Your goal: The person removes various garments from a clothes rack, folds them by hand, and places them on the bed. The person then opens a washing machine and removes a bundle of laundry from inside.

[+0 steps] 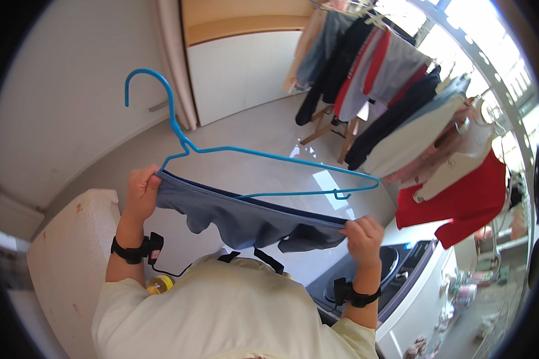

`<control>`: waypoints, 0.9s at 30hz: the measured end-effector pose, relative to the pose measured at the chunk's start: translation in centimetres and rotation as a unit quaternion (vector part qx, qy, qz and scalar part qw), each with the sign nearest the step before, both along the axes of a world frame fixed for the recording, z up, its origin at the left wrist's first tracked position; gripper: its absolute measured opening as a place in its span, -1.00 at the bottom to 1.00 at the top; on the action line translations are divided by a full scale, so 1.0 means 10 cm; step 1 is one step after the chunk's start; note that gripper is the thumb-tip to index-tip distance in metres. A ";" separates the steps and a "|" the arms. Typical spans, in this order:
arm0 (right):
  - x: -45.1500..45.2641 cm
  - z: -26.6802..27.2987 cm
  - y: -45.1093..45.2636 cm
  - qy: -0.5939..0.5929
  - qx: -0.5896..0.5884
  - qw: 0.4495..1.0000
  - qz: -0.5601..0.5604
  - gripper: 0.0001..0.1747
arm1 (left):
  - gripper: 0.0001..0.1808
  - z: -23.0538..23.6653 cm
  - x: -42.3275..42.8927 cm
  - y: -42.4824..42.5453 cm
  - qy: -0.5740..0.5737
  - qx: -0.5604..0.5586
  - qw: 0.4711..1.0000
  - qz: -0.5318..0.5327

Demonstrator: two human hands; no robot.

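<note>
A grey-blue garment (247,220) is stretched between my two hands by its upper edge, its lower part hanging in loose folds. My left hand (143,188) grips one end of that edge. At the opposite end, my right hand (364,235) is closed on the fabric. A blue plastic clothes hanger (260,152) has its left corner inside the garment by my left hand. Its hook points up and left, while its right arm sticks out above the cloth, apart from my right hand. What lies inside the garment is hidden.
Several garments (386,67) hang on a rack at the upper right, with a red top (458,202) nearest. A wooden stool (332,128) stands beneath them. A washing machine (386,273) is beside my right forearm. A pale speckled block-like object (76,251) stands at left.
</note>
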State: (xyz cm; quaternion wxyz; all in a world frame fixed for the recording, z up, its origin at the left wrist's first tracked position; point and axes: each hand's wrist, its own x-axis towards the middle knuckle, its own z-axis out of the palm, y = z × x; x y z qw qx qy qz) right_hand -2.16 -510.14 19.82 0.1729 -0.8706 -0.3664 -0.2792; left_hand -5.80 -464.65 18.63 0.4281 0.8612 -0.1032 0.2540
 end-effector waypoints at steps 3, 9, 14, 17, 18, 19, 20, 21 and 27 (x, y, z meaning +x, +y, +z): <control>0.13 -0.28 0.18 0.207 0.019 0.975 0.085 -0.78 | -0.69 -0.01 -0.26 -0.11 -0.020 0.060 0.997 0.039; 0.38 -0.18 0.32 0.312 0.233 0.906 0.167 -0.29 | -0.88 -0.01 -0.75 -0.37 0.006 0.113 0.993 -0.036; 0.31 -0.27 0.89 0.596 -0.028 0.745 0.298 -0.89 | -0.97 0.09 -1.56 -0.47 0.079 0.157 0.978 0.110; 0.36 -0.27 1.09 0.650 -0.051 0.661 0.372 -0.89 | -0.88 0.03 -1.90 -0.53 0.053 0.126 0.968 0.210; 0.35 -0.27 1.16 0.647 -0.044 0.645 0.403 -0.86 | -0.92 -0.02 -1.98 -0.51 0.038 0.104 0.962 0.250; 0.36 -0.28 1.22 0.657 -0.068 0.644 0.387 -0.84 | -0.94 -0.07 -2.04 -0.46 0.021 0.085 0.955 0.285; 0.31 -0.29 1.32 0.661 -0.073 0.642 0.382 -0.82 | -0.93 -0.13 -2.16 -0.33 0.000 0.055 0.949 0.310; 0.32 -0.30 1.40 0.666 -0.079 0.642 0.372 -0.80 | -0.92 -0.18 -2.26 -0.16 0.027 0.046 0.932 0.358; 0.31 -0.27 1.77 0.640 0.044 0.713 0.283 -0.76 | -0.84 -0.21 -3.29 1.56 0.054 0.109 0.743 0.658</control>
